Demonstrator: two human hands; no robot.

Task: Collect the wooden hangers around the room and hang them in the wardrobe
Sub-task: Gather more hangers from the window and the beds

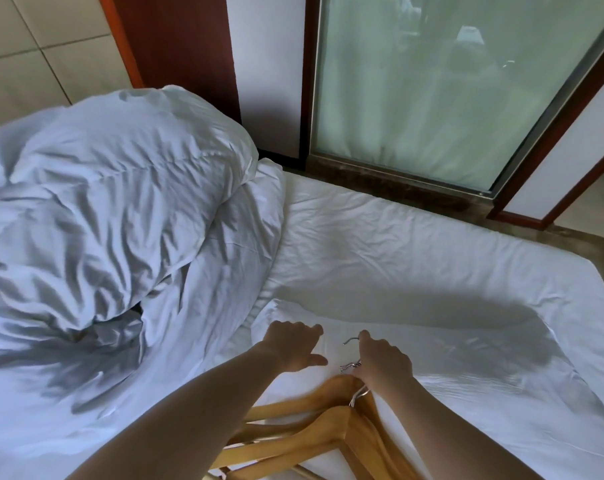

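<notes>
Hangers (314, 431) are held by their hooks (349, 366) in the curled grip of the right hand (385, 362), wood just beneath; the left hand (293, 344) is spread open alongside.

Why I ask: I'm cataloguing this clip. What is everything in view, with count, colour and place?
wooden hangers: at least three, light brown with metal hooks, stacked on the bed, bottom centre
duvet: one, white, bunched on the bed's left side
bed sheet: one, white, wrinkled, over the mattress
glass panel: one, frosted greenish, beyond the bed, upper right
wooden frame: one upright, dark reddish brown, top centre
tiles: several, cream, upper left
left hand: one, open, fingers on the sheet beside the hooks
right hand: one, pinching a hanger hook
</notes>
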